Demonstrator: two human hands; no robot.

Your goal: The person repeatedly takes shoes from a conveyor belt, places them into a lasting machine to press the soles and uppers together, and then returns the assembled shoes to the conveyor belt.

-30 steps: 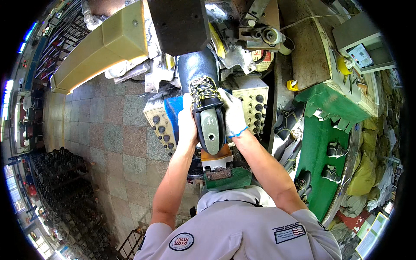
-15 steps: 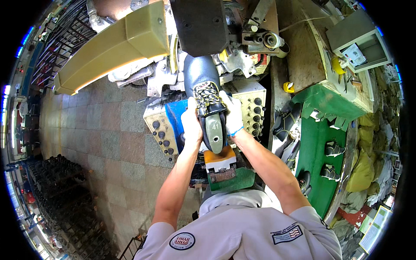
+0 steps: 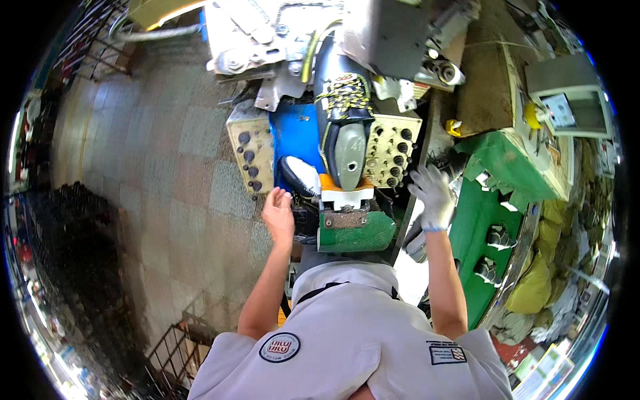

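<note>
A black shoe (image 3: 347, 91) with black and yellow laces sits in the machine, a grey last (image 3: 351, 148) filling its heel end. The heel end rests by an orange pad (image 3: 327, 183), and the toe is under the machine head. My left hand (image 3: 279, 215), its fingers loosely apart, is below a black and white piece (image 3: 299, 175), perhaps a shoe part, that lies on a blue panel (image 3: 294, 133). It appears to hold nothing. My right hand (image 3: 435, 197), in a pale glove, is open with fingers spread beside the green conveyor. Neither hand touches the shoe.
Button panels flank the shoe, one on the left (image 3: 251, 150) and one on the right (image 3: 393, 152). More shoes lie on the green conveyor (image 3: 472, 227) at right. A green-draped bench (image 3: 520, 163) stands beyond it. Dark racks (image 3: 80, 267) stand on the left.
Both hands have let go of the shoe and moved apart, the left down and left, the right out toward the conveyor. The shoe stays in the machine. My view has shifted.
</note>
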